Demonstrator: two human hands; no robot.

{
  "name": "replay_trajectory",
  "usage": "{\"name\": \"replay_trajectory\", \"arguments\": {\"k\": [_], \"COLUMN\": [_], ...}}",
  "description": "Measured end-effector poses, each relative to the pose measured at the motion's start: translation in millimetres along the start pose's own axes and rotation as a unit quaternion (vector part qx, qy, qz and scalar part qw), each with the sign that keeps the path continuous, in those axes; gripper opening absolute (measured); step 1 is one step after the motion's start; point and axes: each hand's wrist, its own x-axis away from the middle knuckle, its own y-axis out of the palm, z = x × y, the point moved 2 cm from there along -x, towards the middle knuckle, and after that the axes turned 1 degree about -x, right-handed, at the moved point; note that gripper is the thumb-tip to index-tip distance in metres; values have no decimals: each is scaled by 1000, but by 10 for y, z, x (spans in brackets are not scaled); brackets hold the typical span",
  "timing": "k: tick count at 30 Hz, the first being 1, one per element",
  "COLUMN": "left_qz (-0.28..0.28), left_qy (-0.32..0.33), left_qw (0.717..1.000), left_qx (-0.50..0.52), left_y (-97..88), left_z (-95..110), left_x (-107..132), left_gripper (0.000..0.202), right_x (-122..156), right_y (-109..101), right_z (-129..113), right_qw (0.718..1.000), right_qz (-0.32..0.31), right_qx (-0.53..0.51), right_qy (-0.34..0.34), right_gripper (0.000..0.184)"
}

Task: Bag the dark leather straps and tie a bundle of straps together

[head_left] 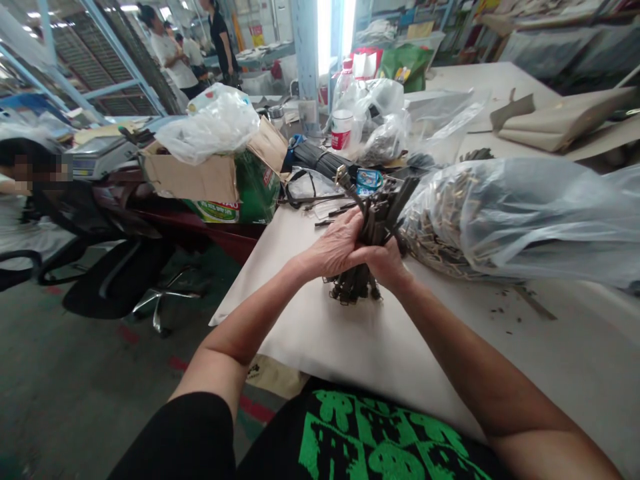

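Both hands are together over the pale surface [310, 333], and its slanting left edge is well apart from the bundle, with room between. More room opens in front, down toward the person's body and the near edge. The right side is tighter: a big plastic bag [540, 220] bulges just beside the right hand [390, 263]. Behind the hands it's crowded, with a paper cup [341, 128] and a green carton [255, 187] near the surface's far left corner.

Now the materials! That bag is filmy and translucent, creased all over, packed with brown, metal-glinting pieces. The surface looks smooth and matt, sprinkled to the right with dark scraps [505, 313] and one narrow strip [537, 305]. The carton is stiff, its brown flaps splayed.

And in the middle, the strap bundle [377, 220], upright between the two palms! The left hand [337, 243] has its fingers closed about one side, the right grips the other; most of the right fingers are hidden. The straps are dark olive-brown, slim and flat, fanning out unevenly at the top, where one carries a brassy buckle [341, 175]. Below the hands, thin metal loops poke out around the lower ends, close to the surface; whether they touch it, I can't tell.
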Motion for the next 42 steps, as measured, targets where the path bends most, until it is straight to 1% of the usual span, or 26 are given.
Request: {"name": "replay_trajectory", "arguments": {"k": [2,5,7,8,9,10,12,13,15,17,20,23,26,27,29,31,33,34,35,37,38,39,40,41,42], "left_qz": [31,115,168,190,205,213,211,203,182,165,161,163,166,175,215,273,347,393,449,564,612,647,669,679,674], "left_qy": [9,-27,-65,-84,-105,-126,-170,-190,-216,-218,-200,-189,-174,-168,-155,-145,-132,-120,-102,-49,-19,8,28,38,37], "left_qw": [999,986,971,961,951,940,917,908,895,888,882,876,866,861,849,832,808,791,769,711,682,657,641,636,643], "left_qx": [41,115,160,183,208,236,292,315,346,369,395,412,439,447,458,460,458,453,445,417,401,386,374,365,361], "left_y": [-111,-260,-287,-268,-228,-167,-3,90,262,379,419,359,298,280,229,133,-43,-166,-309,-611,-740,-834,-880,-868,-796], "left_z": [22,-50,-156,-215,-273,-325,-401,-421,-424,-382,-274,-161,-66,-39,5,32,45,49,53,72,88,107,128,149,168], "left_x": [-21,25,118,180,246,313,431,473,503,460,305,138,17,-12,-54,-69,-42,-6,47,196,279,358,427,482,522], "left_gripper": [62,64,67,69,70,71,70,69,68,66,64,62,51,47,42,41,41,40,38,33,29,26,24,24,26], "right_x": [-10,-12,21,53,94,141,238,281,343,375,390,402,421,428,441,450,452,450,447,439,434,430,425,422,420], "right_y": [-65,-207,-309,-351,-381,-399,-412,-414,-416,-420,-437,-454,-463,-462,-453,-439,-427,-426,-429,-448,-462,-475,-486,-493,-497], "right_z": [-268,-718,-892,-907,-869,-783,-508,-349,-63,124,225,240,214,194,145,96,53,33,15,-20,-36,-48,-54,-50,-35], "right_qw": [999,994,993,995,997,998,996,995,994,994,994,995,995,994,995,996,996,996,996,995,995,994,995,996,997], "right_qz": [34,53,57,55,48,40,37,50,76,82,61,46,51,51,48,43,45,50,56,67,70,69,65,60,58], "right_qx": [-25,-89,-83,-62,-31,7,75,90,75,57,84,92,88,90,87,76,70,68,67,69,75,80,78,65,37], "right_qy": [-19,-41,-56,-58,-54,-45,-16,3,37,47,19,13,21,20,17,20,24,25,28,26,21,14,8,9,18], "right_gripper": [39,31,28,28,29,29,28,29,31,34,32,31,32,31,30,29,28,27,27,25,24,23,24,23,22]}}
